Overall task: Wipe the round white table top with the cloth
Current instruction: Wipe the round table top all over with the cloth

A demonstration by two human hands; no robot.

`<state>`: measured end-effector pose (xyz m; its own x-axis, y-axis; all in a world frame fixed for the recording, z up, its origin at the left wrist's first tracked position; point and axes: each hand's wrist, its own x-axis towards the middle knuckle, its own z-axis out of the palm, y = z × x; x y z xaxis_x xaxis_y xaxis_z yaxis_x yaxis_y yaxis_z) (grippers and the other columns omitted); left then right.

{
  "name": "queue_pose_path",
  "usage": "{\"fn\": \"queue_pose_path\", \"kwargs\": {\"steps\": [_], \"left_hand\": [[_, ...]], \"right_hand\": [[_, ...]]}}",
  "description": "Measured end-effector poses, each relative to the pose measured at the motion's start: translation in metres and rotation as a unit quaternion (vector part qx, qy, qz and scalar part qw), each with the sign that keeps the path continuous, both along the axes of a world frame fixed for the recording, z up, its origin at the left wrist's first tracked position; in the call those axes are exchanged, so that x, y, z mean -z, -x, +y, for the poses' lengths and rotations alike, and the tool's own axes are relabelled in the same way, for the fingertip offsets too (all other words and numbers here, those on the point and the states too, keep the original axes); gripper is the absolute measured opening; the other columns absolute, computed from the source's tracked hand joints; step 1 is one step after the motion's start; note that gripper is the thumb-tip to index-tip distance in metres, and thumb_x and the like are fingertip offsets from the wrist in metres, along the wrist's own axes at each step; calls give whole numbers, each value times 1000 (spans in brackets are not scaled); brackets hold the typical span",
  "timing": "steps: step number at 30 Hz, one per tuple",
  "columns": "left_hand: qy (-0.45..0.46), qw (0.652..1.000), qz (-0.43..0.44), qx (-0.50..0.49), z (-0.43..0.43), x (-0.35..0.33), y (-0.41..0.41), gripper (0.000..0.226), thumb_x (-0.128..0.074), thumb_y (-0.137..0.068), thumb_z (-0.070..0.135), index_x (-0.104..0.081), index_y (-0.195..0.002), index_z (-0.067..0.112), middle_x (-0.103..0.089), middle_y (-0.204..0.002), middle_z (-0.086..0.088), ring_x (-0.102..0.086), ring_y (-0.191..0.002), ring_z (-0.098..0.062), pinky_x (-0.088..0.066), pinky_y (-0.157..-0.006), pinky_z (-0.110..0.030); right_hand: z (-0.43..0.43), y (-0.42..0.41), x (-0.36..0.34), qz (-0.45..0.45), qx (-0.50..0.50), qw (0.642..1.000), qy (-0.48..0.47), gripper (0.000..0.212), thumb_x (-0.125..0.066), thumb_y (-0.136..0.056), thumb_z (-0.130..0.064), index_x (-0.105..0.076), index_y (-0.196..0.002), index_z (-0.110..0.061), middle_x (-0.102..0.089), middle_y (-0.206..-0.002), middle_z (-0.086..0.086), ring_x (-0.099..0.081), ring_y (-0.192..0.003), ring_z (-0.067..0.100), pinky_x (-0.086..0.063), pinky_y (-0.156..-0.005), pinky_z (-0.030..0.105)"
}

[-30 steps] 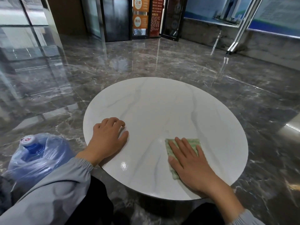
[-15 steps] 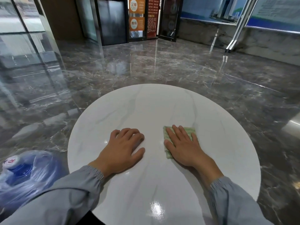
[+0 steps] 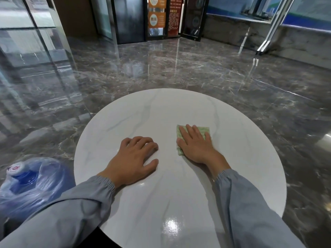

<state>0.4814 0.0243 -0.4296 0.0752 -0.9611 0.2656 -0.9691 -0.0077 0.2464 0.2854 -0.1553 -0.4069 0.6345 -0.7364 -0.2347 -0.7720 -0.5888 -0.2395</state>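
The round white table top point(image 3: 241, 140), marbled with faint grey veins, fills the lower middle of the head view. A small folded green cloth point(image 3: 204, 130) lies on it right of centre. My right hand point(image 3: 195, 145) presses flat on the cloth, fingers spread and pointing away from me, covering most of it. My left hand point(image 3: 134, 158) rests palm down on the bare table surface left of the cloth, fingers slightly curled, holding nothing. Both arms wear grey sleeves.
A large blue water bottle point(image 3: 30, 183) wrapped in clear plastic stands on the floor at the table's left edge. Glossy dark marble floor surrounds the table. Glass panels stand at the left, dark doors and signs at the back.
My right hand has slid the cloth from the near right edge toward the table's middle and farther from me. My left hand shifted toward the centre; the view leaned in over the table.
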Motion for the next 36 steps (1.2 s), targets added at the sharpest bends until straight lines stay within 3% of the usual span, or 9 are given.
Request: {"fn": "queue_pose_path", "kwargs": {"steps": [5, 9, 12, 14, 17, 19, 30, 36], "left_hand": [[-7, 1000, -15, -5, 2, -2, 2, 40, -41, -96, 62, -50, -129, 41, -47, -137, 20, -40, -133, -10, -25, -113, -38], [-7, 1000, -16, -11, 4, -3, 4, 42, -40, -96, 62, -53, -129, 40, -49, -137, 20, -41, -132, -11, -22, -111, -34], [-8, 1000, -16, -15, 4, -4, 5, 42, -41, -94, 62, -53, -127, 40, -51, -136, 20, -42, -132, -12, -20, -108, -30], [-10, 1000, -16, -15, 2, -5, 5, 42, -41, -94, 61, -53, -127, 40, -51, -136, 19, -42, -132, -12, -19, -107, -30], [-9, 1000, -14, -15, 0, -3, 3, 42, -41, -93, 62, -54, -127, 40, -51, -136, 19, -43, -132, -13, -22, -109, -34], [-9, 1000, -7, -10, 0, -1, 1, 41, -42, -94, 62, -53, -127, 41, -49, -136, 20, -41, -133, -12, -23, -110, -36], [18, 1000, 9, 0, -1, 4, -1, 36, -46, -96, 61, -51, -126, 42, -47, -132, 24, -41, -130, -8, -28, -111, -38], [11, 1000, -2, -3, -2, 2, -1, 37, -45, -95, 62, -50, -126, 42, -46, -133, 24, -40, -131, -9, -27, -111, -38]], "right_hand": [[80, 66, 4, -6, -16, 1000, 6, 62, -8, -107, -57, 11, -163, -38, 23, -169, -15, 27, -153, 7, 15, -125, 48], [134, 109, 3, -7, -15, 1000, 15, 85, 22, -78, -74, 16, -159, -46, 33, -162, -22, 34, -149, 2, 20, -122, 43], [145, 118, 4, -1, -6, 1000, 5, 87, 20, -74, -73, 15, -158, -49, 33, -161, -25, 38, -145, -3, 20, -122, 43], [139, 114, 3, 0, -2, 1000, 3, 85, 18, -78, -73, 14, -159, -48, 31, -162, -25, 37, -145, -3, 20, -123, 43], [117, 102, 5, 2, 6, 1000, 3, 64, -4, -102, -64, 11, -161, -45, 28, -165, -23, 34, -147, -2, 20, -123, 42], [94, 92, 6, 6, 10, 1000, 5, 62, -12, -107, -58, 11, -162, -43, 25, -167, -21, 31, -149, 0, 19, -124, 44], [-60, 2, -5, 11, 69, 997, -19, 65, -14, -107, -55, 6, -165, -34, 19, -171, -9, 20, -157, 15, 13, -124, 55], [-68, -11, -7, 9, 70, 997, -12, 64, -15, -107, -53, 4, -165, -33, 16, -172, -7, 18, -158, 16, 13, -124, 56]]}}
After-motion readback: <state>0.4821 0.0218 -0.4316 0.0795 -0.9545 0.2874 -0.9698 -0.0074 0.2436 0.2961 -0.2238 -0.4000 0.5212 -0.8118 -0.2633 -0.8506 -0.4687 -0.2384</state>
